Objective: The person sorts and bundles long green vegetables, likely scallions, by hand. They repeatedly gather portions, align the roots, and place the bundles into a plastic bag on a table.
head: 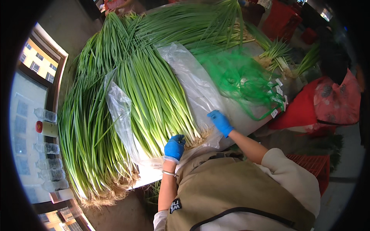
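Observation:
My left hand (174, 147), in a blue glove, is curled at the white root ends of a pile of spring onions (156, 98). Its fingertips are partly hidden, so whether it grips a stem is unclear. To the right of the roots, my right hand (220, 123), also blue-gloved, is over a clear plastic sheet (196, 78). Its fingers point left; I cannot tell whether they pinch the film. This sheet lies under the pile, and another flap of clear film (120, 101) rises along the pile's left side.
More spring onions (89, 138) lie left, with others (190, 26) across the back. Green mesh bags (237, 78) with white tags are on the table (245, 106) at right. Bottles (47, 148) line the windowsill. A red crate (312, 167) stands right; another person's arm (122, 4) shows at the back.

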{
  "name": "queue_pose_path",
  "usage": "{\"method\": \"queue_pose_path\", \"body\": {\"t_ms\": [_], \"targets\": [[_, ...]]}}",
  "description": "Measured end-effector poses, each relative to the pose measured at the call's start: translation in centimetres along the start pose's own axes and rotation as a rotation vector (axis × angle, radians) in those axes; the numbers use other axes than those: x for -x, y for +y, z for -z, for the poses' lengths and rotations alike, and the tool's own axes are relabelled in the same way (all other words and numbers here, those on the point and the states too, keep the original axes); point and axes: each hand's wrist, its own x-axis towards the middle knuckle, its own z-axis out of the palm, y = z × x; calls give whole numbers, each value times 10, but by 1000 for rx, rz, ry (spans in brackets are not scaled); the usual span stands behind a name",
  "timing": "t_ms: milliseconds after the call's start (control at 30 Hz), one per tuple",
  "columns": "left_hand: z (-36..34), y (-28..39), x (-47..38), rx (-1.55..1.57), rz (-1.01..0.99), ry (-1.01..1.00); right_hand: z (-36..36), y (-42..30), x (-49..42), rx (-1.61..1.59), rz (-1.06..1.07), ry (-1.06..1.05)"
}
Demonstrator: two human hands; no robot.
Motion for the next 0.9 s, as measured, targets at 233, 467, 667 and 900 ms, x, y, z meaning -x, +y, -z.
{"method": "queue_pose_path", "body": {"t_ms": [233,467,667,900], "targets": [[-8,-9,6,-15,31,33,33,-83,-25,-588,-499,-96],[-36,8,-3,681,197,-38,-11,-91,-21,-317,-399,-322],[-33,20,-12,857,321,-81,-57,-78,-16,98,-61,-152],[-34,28,-33,1149,605,-200,-36,-65,-29,-64,-295,-254]]}}
